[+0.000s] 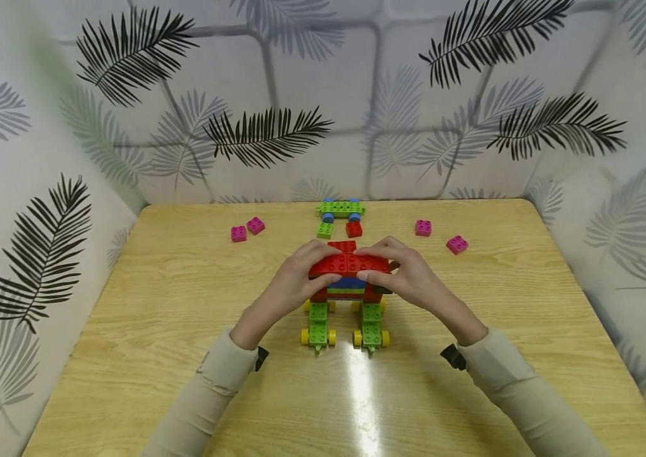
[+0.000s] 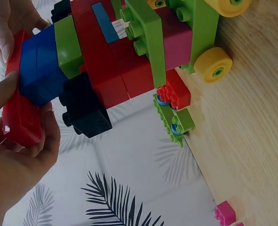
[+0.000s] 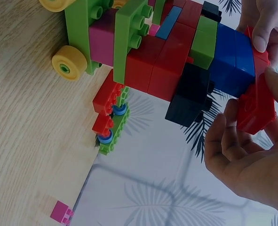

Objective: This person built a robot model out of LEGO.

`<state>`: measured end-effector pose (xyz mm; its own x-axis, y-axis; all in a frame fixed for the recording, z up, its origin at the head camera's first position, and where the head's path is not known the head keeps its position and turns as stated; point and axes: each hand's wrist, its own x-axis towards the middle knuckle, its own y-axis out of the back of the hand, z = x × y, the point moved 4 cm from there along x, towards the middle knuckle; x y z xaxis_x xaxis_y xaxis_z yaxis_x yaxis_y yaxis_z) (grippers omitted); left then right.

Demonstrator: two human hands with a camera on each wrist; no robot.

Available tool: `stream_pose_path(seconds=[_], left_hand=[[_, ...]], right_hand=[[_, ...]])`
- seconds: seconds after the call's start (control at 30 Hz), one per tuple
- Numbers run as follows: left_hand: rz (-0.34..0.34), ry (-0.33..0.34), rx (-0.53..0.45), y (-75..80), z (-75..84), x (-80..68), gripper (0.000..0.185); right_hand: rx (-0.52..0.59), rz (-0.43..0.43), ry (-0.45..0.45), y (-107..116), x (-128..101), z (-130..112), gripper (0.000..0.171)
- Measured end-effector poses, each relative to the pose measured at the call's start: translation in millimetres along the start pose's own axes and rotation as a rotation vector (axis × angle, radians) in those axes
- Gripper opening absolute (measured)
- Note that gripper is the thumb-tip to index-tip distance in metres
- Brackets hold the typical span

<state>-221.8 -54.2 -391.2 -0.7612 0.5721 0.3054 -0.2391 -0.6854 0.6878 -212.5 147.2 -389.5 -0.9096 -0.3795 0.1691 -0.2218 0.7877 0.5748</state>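
Note:
A tall build of toy building blocks (image 1: 347, 292) stands on two green wheeled bases (image 1: 318, 324) with yellow wheels. Blue blocks (image 2: 37, 66) sit high in its middle, over a light green block (image 2: 69, 47) and red ones; black blocks (image 3: 190, 96) jut out at the sides. Across the top lie two red bricks (image 1: 329, 265), end to end. My left hand (image 1: 294, 276) pinches the left red brick between thumb and fingers. On the other side, my right hand (image 1: 408, 273) grips the right red brick (image 3: 257, 110) likewise. Both bricks touch the blue blocks underneath.
Behind the build rest a green wheeled base (image 1: 341, 208) with blue wheels, a small green brick (image 1: 325, 230) and a red brick (image 1: 354, 229). Pink bricks lie at the back left (image 1: 238, 233) and back right (image 1: 423, 228) of the wooden table (image 1: 185, 317). Patterned cloth surrounds it.

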Motion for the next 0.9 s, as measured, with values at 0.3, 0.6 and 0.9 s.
stream_pose_path(seconds=[0.3, 0.6, 0.9], left_hand=[[0.009, -0.119, 0.169, 1.5, 6.4, 0.2, 0.035], [0.009, -0.115, 0.229, 3.1, 8.1, 0.9, 0.035], [0.008, -0.128, 0.229, 4.3, 9.5, 1.2, 0.036]], right_hand=[[0.008, -0.004, -0.005, 0.6, 0.7, 0.5, 0.042], [0.002, -0.002, 0.009, -1.3, 1.1, 1.2, 0.041], [0.007, 0.000, 0.018, -0.6, 0.7, 0.7, 0.040]])
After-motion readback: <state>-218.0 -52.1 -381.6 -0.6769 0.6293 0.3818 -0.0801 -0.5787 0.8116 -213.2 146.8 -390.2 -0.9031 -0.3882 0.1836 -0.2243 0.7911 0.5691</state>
